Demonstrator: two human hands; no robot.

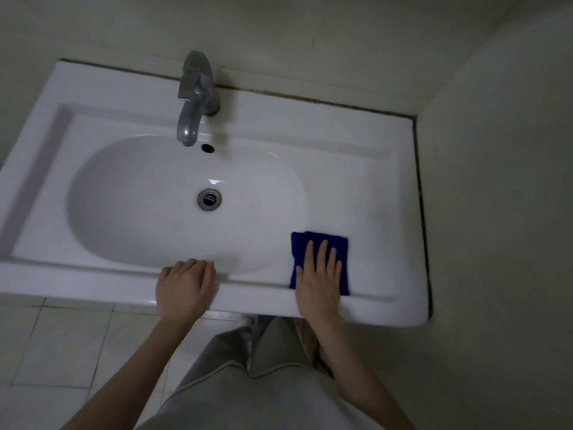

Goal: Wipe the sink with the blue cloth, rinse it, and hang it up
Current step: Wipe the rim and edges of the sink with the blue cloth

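we are pressing our right hand (319, 274) flat, fingers straight, on the folded blue cloth (324, 240) near the sink (387, 212) front-right corner | left hand (184, 285) is resting loosely curled on the front rim, gripping nothing | we are judging the cloth soft, light, limp: best pinched at a folded edge

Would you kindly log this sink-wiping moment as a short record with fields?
cloth: blue cloth, folded, lying on the front right ledge of the sink
right hand: pressed flat on the cloth, fingers straight
left hand: rests on the front rim, fingers bent
faucet: no water seen running
drain: mid-sink, uncovered
stage: wiping; rinsing and hanging not yet done
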